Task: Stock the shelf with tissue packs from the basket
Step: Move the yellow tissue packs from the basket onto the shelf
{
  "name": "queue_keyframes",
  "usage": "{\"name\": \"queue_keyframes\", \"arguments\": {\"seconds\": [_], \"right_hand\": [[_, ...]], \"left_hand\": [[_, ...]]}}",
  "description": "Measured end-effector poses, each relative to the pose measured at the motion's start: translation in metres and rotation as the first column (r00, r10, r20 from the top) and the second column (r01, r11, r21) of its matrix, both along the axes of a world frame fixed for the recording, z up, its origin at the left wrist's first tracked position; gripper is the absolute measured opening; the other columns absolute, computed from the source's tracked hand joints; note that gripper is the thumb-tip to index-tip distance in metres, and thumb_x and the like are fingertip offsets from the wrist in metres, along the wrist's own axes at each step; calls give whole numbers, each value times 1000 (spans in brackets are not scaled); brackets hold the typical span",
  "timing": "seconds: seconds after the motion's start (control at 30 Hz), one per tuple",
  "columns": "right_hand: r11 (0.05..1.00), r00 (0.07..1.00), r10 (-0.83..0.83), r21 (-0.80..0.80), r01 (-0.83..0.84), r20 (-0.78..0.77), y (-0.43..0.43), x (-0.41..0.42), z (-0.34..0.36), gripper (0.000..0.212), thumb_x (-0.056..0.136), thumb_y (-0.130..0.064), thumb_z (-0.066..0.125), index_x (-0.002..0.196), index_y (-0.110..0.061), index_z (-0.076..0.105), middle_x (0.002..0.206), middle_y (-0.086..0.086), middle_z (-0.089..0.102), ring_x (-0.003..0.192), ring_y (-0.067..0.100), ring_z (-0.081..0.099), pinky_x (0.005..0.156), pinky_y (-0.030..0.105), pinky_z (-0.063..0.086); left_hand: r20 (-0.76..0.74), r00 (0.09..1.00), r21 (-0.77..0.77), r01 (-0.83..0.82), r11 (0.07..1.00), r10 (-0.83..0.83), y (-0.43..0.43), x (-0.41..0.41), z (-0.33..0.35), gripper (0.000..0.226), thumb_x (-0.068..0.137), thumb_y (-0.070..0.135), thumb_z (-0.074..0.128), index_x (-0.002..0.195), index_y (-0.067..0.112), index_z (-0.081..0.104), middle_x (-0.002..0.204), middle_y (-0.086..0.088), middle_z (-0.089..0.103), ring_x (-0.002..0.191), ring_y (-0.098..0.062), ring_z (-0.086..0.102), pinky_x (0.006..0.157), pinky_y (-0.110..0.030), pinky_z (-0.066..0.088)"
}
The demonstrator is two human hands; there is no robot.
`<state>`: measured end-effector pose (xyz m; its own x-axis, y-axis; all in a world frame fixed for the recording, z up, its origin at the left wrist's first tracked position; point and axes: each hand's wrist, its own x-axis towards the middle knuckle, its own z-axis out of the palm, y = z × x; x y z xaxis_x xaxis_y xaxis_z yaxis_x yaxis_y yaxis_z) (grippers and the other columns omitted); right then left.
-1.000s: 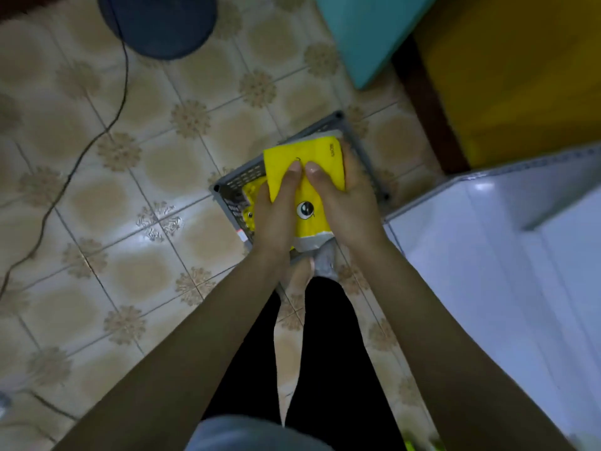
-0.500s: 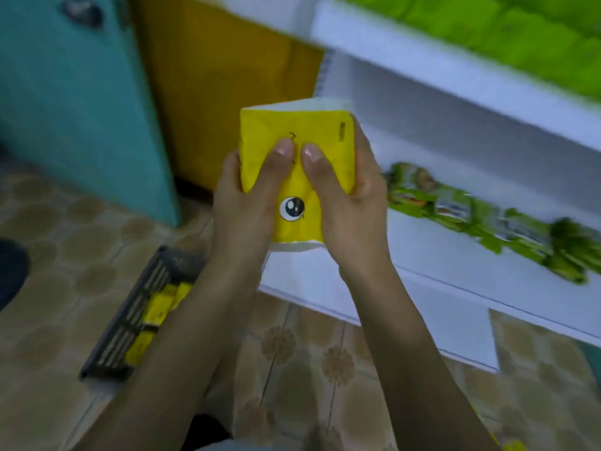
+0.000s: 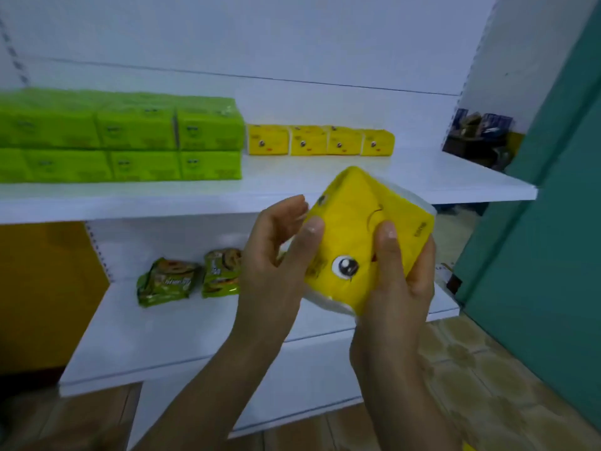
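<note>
A yellow tissue pack with a cartoon eye is tilted in the air in front of the white shelf. My right hand grips its right side and bottom. My left hand touches its left edge with the thumb on its face and the fingers partly spread. Several small yellow tissue packs stand in a row on the upper shelf board, behind and above the held pack. The basket is out of view.
Stacked green tissue packs fill the left of the upper board. Green snack packets lie on the lower board. A teal door stands at the right, an orange surface at the left.
The view swung from the floor basket up to the shelf. Both hands lifted the yellow pack from the basket to shelf height and tilted it to the right.
</note>
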<state>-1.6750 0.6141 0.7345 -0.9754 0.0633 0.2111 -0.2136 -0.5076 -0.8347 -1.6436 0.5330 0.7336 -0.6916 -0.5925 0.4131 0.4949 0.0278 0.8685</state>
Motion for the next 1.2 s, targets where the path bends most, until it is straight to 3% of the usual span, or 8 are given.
{"name": "queue_keyframes", "arguments": {"seconds": [0.27,0.47,0.57,0.67,0.83,1.0,1.1,1.2], "right_hand": [[994,972,107,-29,-104,211,-28,-86,-9,43,89,-38,59,129,-36,45,122,-7,59,105,15,62,89,44,54],[861,947,301,458,-220,-111,-26,-195,15,71,70,-58,48,138,-39,41,130,-21,51,100,-18,52,76,12,46],[688,911,399,690,-223,-104,-50,-239,18,59,84,-42,61,138,-43,38,127,-15,47,101,-1,55,71,14,49],[791,952,307,561,-243,-20,-72,-287,16,47,91,-21,61,133,-39,48,131,-6,52,109,16,57,82,31,54],[846,916,345,355,-397,203,-125,-350,24,47,94,-11,53,138,-25,46,134,4,54,114,26,58,95,46,50],[517,756,589,585,-625,287,-174,-372,28,76,89,-41,60,150,-20,20,148,-7,35,131,18,41,104,33,38],[290,651,723,752,-592,233,-188,-380,23,111,63,-63,73,151,-22,19,142,-13,42,125,13,47,100,31,44],[221,624,763,838,-499,170,-198,-391,30,75,69,-51,77,128,-31,36,117,-20,51,110,6,48,80,15,41]], "left_hand": [[34,981,-17,-190,982,190,-3,-97,8,32,84,21,70,107,36,53,105,3,64,91,-13,66,77,-37,57],[183,983,-90,26,996,-9,-81,-170,12,29,85,14,66,103,36,62,113,-1,63,100,-27,63,83,-53,54],[177,983,16,-52,999,48,-95,-216,9,26,87,22,63,108,36,59,123,2,59,115,-24,57,93,-53,50],[122,985,149,-138,979,120,-104,-251,10,27,85,39,61,111,40,54,132,7,53,122,-12,51,100,-42,46],[185,946,45,-278,960,266,-113,-271,8,34,95,33,47,129,34,46,122,24,50,93,26,48,72,4,37],[327,840,-165,-400,901,433,-152,-288,16,49,92,36,52,139,30,41,141,12,42,129,-6,40,105,-25,32],[361,773,-204,-481,853,522,-167,-293,21,14,94,32,49,105,42,52,126,10,45,122,-10,43,99,-27,36],[398,724,-175,-543,821,564,-181,-309,28,7,96,31,47,99,36,50,119,10,36,109,-5,37,81,-11,31]]}}
